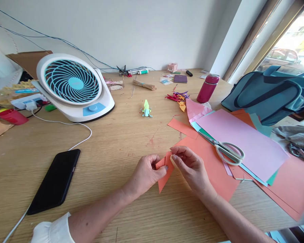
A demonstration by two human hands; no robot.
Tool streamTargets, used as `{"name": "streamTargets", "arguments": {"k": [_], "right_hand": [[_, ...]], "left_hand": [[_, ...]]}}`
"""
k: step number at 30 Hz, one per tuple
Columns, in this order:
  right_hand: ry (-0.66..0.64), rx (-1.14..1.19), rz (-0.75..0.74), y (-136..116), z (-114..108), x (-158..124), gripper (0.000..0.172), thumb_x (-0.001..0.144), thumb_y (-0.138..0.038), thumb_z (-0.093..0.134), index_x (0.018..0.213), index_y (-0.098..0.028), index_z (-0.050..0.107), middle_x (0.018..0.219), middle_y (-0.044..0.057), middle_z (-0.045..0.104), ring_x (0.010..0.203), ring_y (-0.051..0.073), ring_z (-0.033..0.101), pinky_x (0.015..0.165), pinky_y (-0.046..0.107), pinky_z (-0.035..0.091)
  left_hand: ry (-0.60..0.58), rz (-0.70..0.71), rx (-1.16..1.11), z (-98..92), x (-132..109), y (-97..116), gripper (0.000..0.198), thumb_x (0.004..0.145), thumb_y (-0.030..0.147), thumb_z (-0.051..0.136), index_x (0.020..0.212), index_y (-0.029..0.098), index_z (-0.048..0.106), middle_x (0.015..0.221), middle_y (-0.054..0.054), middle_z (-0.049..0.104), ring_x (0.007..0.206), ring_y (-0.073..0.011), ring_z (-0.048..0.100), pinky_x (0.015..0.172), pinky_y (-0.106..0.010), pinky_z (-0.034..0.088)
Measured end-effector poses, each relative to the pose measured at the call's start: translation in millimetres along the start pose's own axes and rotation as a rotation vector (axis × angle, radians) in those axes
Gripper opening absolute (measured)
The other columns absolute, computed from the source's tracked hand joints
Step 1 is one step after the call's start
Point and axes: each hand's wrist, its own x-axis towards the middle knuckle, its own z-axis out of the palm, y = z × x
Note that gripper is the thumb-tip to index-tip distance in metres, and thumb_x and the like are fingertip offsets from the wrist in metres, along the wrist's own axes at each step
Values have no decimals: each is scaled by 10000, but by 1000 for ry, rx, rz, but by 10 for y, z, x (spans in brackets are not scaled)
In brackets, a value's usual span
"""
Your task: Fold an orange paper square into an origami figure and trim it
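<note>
A small piece of folded orange paper point(164, 176) is held above the table's front middle, one pointed end hanging down. My left hand point(149, 172) is closed on it, thumb laid across the front. At its upper right corner my right hand point(190, 165) pinches the edge between thumb and fingertips; the other fingers are curled. Under and beyond my right hand lies a large orange sheet point(215, 179), with an orange strip point(183, 128) at its far edge. Scissors point(228, 152) rest on the stack of coloured paper to the right, topped by a pink sheet point(253, 145).
A folded green and blue paper figure point(146, 109) stands mid-table. On the left are a white fan point(91, 109) and a black phone point(54, 182) on a white cable. A red flask point(208, 89), colourful paper scraps point(179, 98) and a teal bag point(266, 94) stand right.
</note>
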Motion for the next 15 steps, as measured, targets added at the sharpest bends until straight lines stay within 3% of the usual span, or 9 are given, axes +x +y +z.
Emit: {"name": "streamTargets", "arguments": {"k": [15], "right_hand": [[-11,-82,-66,-1,-10,-4,127,908,-336,655,988,-248,701,923,34,639,838,172,584,729,304,480]], "left_hand": [[-7,45,69,7,3,-58,273,766,292,598,626,191,387,608,65,340,570,-84,297,508,-219,245]]}}
